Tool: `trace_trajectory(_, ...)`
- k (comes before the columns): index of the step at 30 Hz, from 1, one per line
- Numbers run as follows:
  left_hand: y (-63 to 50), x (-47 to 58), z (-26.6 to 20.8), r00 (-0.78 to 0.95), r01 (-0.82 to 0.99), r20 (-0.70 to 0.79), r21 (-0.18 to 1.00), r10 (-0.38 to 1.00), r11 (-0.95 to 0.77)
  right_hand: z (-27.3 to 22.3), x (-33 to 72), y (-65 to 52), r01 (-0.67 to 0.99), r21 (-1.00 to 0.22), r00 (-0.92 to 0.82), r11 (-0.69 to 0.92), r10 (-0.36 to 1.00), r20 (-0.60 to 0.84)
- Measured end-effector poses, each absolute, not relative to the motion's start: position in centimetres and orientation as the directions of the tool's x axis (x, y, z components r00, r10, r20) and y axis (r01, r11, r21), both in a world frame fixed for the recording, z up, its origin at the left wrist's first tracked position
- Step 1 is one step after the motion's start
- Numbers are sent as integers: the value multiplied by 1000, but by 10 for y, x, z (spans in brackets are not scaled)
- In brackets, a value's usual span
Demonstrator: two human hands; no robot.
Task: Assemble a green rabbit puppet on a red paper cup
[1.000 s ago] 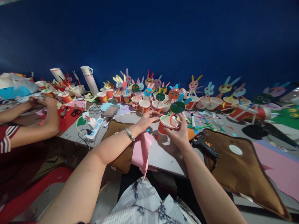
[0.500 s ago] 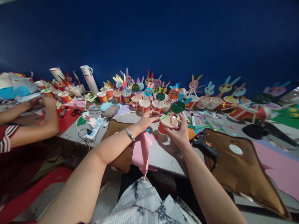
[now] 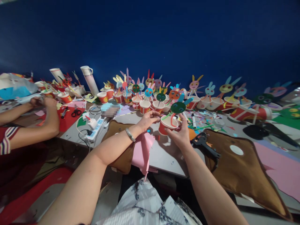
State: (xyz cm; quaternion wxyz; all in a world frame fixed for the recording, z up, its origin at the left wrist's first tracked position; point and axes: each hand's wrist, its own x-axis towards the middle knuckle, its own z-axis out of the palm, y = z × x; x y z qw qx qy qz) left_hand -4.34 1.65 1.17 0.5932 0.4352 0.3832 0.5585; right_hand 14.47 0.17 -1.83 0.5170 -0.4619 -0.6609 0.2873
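A red and white paper cup (image 3: pixel 165 129) with a green paper rabbit head (image 3: pixel 178 107) and blue ears is in my right hand (image 3: pixel 181 133). The thumb lies on the cup's near side; the fingers are partly behind it. The rabbit head stands above the rim on paper strips (image 3: pixel 172 121). My left hand (image 3: pixel 148 121) is just left of the cup, its fingers stretched towards it and slightly apart. Whether its fingertips touch the cup, I cannot tell. A black glue gun (image 3: pixel 206 147) lies right of my right hand.
Paper cups with rabbit heads (image 3: pixel 145 106) line the back. A brown cushion (image 3: pixel 236 162) lies right, pink paper (image 3: pixel 142 151) by my left wrist. Further left are a power strip (image 3: pixel 96 131), scissors (image 3: pixel 76 111), a tilted white flask (image 3: pixel 89 80) and a co-worker's arms (image 3: pixel 50 120).
My hands and the cup have hardly moved. At the left, the co-worker's hands have shifted slightly.
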Motion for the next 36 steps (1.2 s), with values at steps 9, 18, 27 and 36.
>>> trace_trajectory(9, 15, -43, 13, 76, -335, 29, 942, 997, -2, -18, 145, 2, 316, -853, -32, 416, 903, 428)
trace_trajectory(18, 15, -43, 13, 74, -318, 36, 948, 997, -11, -19, 145, 2, 319, -855, -43, 409, 907, 419)
trace_trajectory(27, 15, -43, 12, 72, -316, 42, 949, 997, -17, -19, 144, 2, 304, -865, -41, 399, 913, 406)
trace_trajectory(36, 14, -43, 12, 72, -305, 47, 952, 996, -23, -24, 146, 6, 303, -857, -55, 418, 905, 422)
